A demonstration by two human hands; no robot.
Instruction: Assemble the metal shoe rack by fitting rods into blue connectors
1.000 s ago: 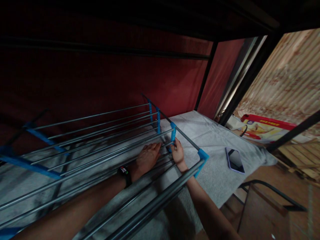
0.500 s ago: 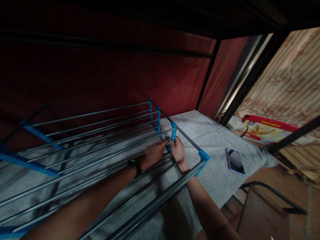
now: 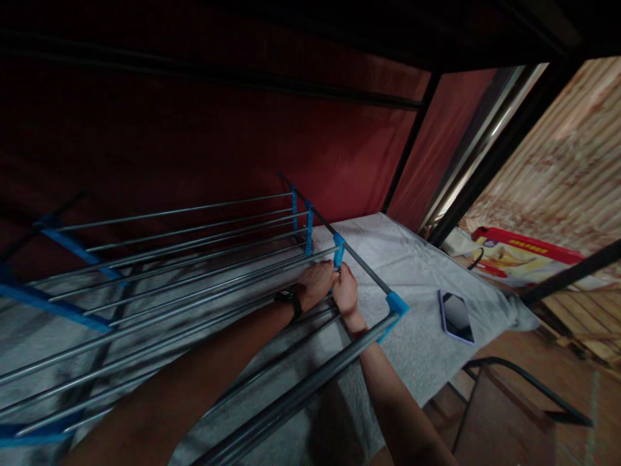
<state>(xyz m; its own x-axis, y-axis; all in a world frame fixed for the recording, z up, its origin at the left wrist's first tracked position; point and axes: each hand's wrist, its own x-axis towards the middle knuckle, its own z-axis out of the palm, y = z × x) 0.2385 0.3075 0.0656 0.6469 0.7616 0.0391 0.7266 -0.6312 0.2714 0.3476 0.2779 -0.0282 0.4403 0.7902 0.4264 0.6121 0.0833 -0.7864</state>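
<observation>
Two hands, left hand [image 3: 317, 282], right hand [image 3: 345, 291], pinching blue connector [image 3: 338, 250]

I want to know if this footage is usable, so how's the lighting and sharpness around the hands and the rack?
Head view: dim overall, top and left nearly black; left hand and right hand at the blue connector are readable but soft; rack rods show faint glints; the phone screen reflects light; the bright right edge looks washed; straight bars bow from wide-angle distortion.

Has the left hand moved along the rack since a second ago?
Yes. The left hand slid right along the rods to the blue connector, meeting the right hand.
</observation>
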